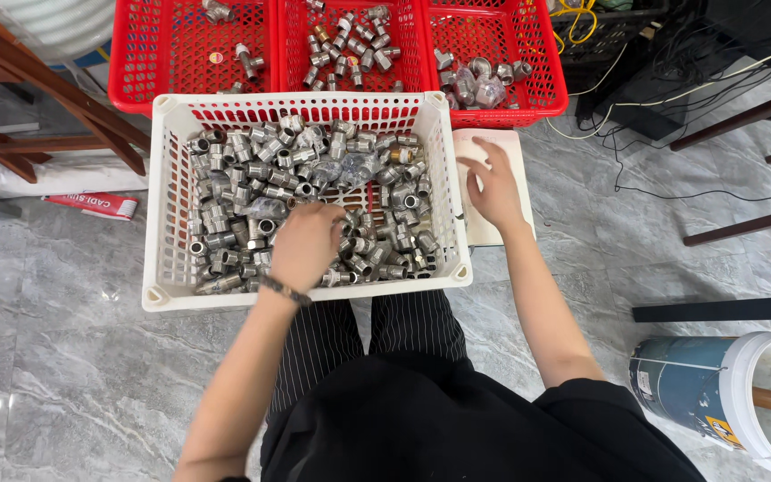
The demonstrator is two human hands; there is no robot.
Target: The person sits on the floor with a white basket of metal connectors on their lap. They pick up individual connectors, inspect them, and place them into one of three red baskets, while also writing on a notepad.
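A white plastic basket (161,259) stands on the floor in front of me, filled with several silver metal pipe fittings (234,178). My left hand (305,243) reaches down into the pile near the basket's front, fingers curled among the fittings; whether it grips one is hidden. A dark bead bracelet circles that wrist. My right hand (493,187) rests with fingers spread on a white flat box (518,152) just right of the basket, holding nothing.
Three red baskets (136,62) with a few fittings stand behind the white one. Wooden chair legs (55,125) lie at left, more at right. A blue and white bucket (716,393) sits at lower right. Cables (653,143) trail at upper right.
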